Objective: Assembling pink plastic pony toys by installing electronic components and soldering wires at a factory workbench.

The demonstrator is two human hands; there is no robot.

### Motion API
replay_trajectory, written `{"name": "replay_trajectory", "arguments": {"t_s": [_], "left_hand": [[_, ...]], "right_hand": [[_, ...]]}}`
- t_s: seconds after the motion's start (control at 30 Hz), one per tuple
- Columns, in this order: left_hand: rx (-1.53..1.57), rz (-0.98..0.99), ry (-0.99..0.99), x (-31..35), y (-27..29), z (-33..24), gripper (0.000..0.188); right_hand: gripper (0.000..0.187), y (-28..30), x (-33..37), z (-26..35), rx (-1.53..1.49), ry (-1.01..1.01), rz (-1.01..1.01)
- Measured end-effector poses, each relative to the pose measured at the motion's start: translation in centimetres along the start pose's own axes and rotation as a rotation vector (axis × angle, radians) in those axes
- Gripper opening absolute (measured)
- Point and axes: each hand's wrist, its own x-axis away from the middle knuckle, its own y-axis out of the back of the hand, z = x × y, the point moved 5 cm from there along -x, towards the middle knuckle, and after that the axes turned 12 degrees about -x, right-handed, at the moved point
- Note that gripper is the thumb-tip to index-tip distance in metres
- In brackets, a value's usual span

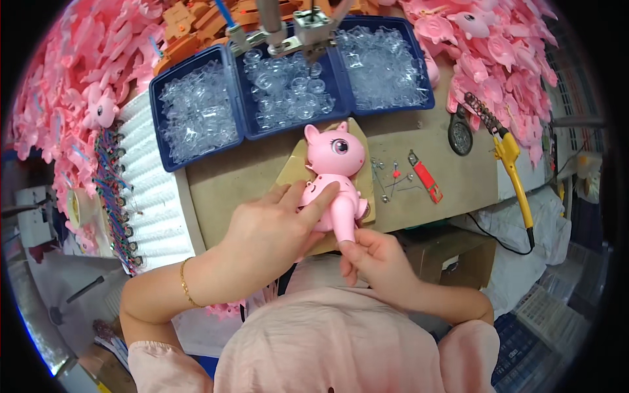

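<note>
A pink toy pony [336,157] with a large painted eye lies in a yellowish foam holder [293,169] at the table's near edge. My left hand [278,213] grips its body from the left, index finger laid across the belly and thumb side hidden beneath. At the lower end of a pink leg [343,219], my right hand [375,259] pinches the tip between thumb and fingers. Small holes show in the toy's body near my left fingertips.
Blue bins [246,134] of clear plastic parts stand behind, under a metal machine head [308,33]. Rightward lie a red-handled cutter [426,178], small screws, a black oval tool [460,134] and a yellow soldering iron [514,173]. Pink toy parts [491,65] and wired components [114,196] flank the table.
</note>
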Motion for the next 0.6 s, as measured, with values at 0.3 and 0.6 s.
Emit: {"name": "replay_trajectory", "arguments": {"t_s": [0.3,0.6], "left_hand": [[0.004,-0.190,0.040,0.3,-1.0,-0.2,0.046],[-0.073,-0.080,0.018,1.1,-0.8,-0.6,0.046]], "right_hand": [[0.017,-3.3,-6.9,12.5,1.137,1.140,-0.138],[0.010,-5.3,-9.7,11.6,1.384,0.959,-0.110]]}}
